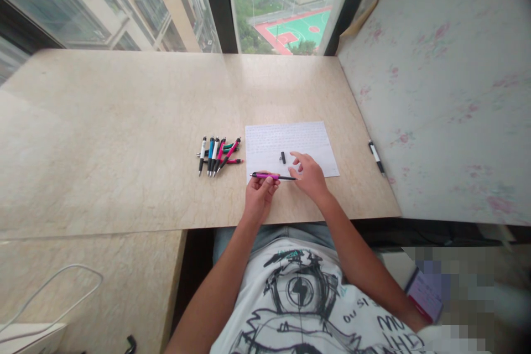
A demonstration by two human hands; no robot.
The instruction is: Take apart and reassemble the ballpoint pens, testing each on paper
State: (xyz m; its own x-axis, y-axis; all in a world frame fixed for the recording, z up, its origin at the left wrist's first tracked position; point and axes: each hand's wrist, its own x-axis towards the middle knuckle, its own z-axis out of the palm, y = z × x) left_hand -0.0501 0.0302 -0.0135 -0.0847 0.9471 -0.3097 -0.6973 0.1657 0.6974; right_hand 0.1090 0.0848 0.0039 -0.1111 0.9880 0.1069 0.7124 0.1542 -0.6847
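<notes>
Near the centre of the frame, the left hand [260, 194] is holding a purple pen [272, 176] by its barrel, thumb and fingers closing around it, while the pen's long axis is running almost level across the picture, its thin tip pointing rightward. The right hand [311, 176] is resting just right of it with thumb and forefinger spread well apart, seemingly gripping nothing; the tip is overlapping the base of that hand's thumb in this view (whether the two are actually touching, I cannot tell). The relation that is mattering most is the one to the small black piece [283, 157], which is lying on the sheet of paper [286, 135] a little above the pen's dark front section and just left of the right fingertips. Its long axis is standing nearly upright in the frame, so it is running across the pen's line rather than along it, and the right fingers are sitting nearer to it than the left ones. Further off, a cluster of pens [214, 155] is lying left of the paper, and a black-and-white pen [375, 156] is lying alone by the wall [440, 105] at centre right.
</notes>
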